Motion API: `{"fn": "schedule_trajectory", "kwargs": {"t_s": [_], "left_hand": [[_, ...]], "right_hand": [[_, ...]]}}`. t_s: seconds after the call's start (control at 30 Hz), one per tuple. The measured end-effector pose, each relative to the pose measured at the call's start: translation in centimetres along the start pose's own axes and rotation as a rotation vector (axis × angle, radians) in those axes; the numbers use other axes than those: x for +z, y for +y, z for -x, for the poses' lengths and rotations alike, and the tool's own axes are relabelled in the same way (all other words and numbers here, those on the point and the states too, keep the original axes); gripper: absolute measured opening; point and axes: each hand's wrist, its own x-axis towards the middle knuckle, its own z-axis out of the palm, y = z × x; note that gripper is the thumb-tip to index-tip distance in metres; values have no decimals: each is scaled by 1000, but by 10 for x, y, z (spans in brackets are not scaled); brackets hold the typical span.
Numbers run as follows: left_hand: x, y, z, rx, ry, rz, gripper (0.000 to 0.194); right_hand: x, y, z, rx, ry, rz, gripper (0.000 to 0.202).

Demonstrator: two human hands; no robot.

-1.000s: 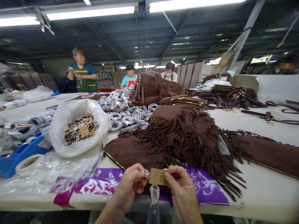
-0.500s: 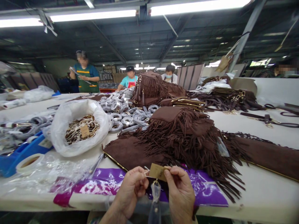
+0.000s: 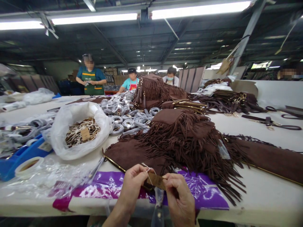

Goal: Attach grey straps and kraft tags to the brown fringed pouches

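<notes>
Low in the head view, a brown cardboard hang tag (image 3: 156,181) is stretched between my two hands. My left hand (image 3: 133,186) is closed, pinching the white string (image 3: 150,169) by the tag's left end. The right end of the tag is between the thumb and fingers of my right hand (image 3: 181,196). Below the tag hangs a strap wrapped in clear plastic (image 3: 158,206); its upper end is hidden. Just beyond lies a dark brown fringed bag (image 3: 139,154) with a gold-coloured edge.
A clear plastic bag (image 3: 58,138) of stringed tags stands at left, near a tape roll (image 3: 29,166) and a blue tape dispenser (image 3: 30,154). Wrapped straps (image 3: 127,123) and more fringed bags (image 3: 153,91) are heaped behind. Purple plastic (image 3: 201,189) covers the front edge. Several people work beyond.
The tag has tilted and dropped slightly, and its string now loops up above my left fingers. Across the table, a standing person has lowered their hands.
</notes>
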Motion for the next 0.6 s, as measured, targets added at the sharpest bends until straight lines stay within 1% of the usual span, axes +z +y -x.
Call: {"fn": "schedule_trajectory", "kwargs": {"t_s": [0.07,0.17,0.2,0.27,0.3,0.33,0.43,0.47,0.53,0.57,0.6], "left_hand": [[4,3,2,121,-23,-117,16],[11,7,6,327,-25,-416,13],[13,8,7,390,-45,-508,13],[15,8,8,467,-136,-621,15],[15,7,9,481,-182,-644,15],[13,7,9,481,-202,-657,17],[3,5,8,413,-145,-707,43],[-2,5,8,374,-147,-727,42],[-10,8,10,315,-182,-766,24],[-13,10,12,308,-188,-777,16],[-15,13,14,317,-170,-780,14]], "right_hand": [[-2,1,-3,9,-35,14,23],[-1,3,-3,49,-56,6,22],[0,3,-2,63,-54,-6,22],[3,4,0,93,-38,-27,21],[4,5,1,116,-33,-31,20],[4,5,1,141,-28,-33,20],[2,8,2,218,-46,-32,17],[0,9,3,232,-64,-31,17],[-5,13,6,231,-116,-9,16],[-7,16,9,203,-134,22,13],[-9,18,13,163,-139,69,8]]}}
